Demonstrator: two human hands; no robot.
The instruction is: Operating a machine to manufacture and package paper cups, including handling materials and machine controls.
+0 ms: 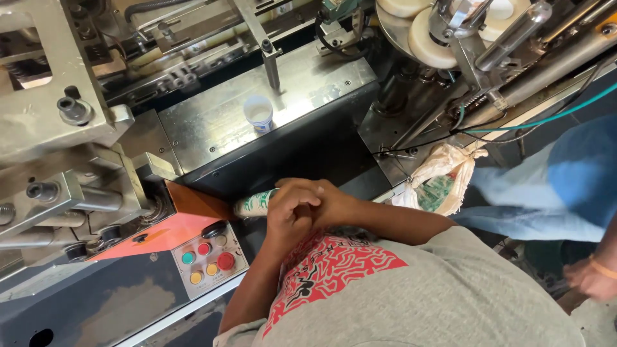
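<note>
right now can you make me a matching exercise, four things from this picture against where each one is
Things:
1. single paper cup
2. stack of paper cups
3. coloured push buttons
4. crumpled sack

Places:
a. on the grey panel under the orange cover
b. upright on the metal plate
c. held in both hands
d. beside the machine's right edge

Pairs: 1-b, 2-c, 3-a, 4-d

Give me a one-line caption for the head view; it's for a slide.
Both hands, left hand and right hand, grip a stack of paper cups beside a cup-forming machine.

The hands [302,205] hide most of the paper cup stack [256,203]
</note>
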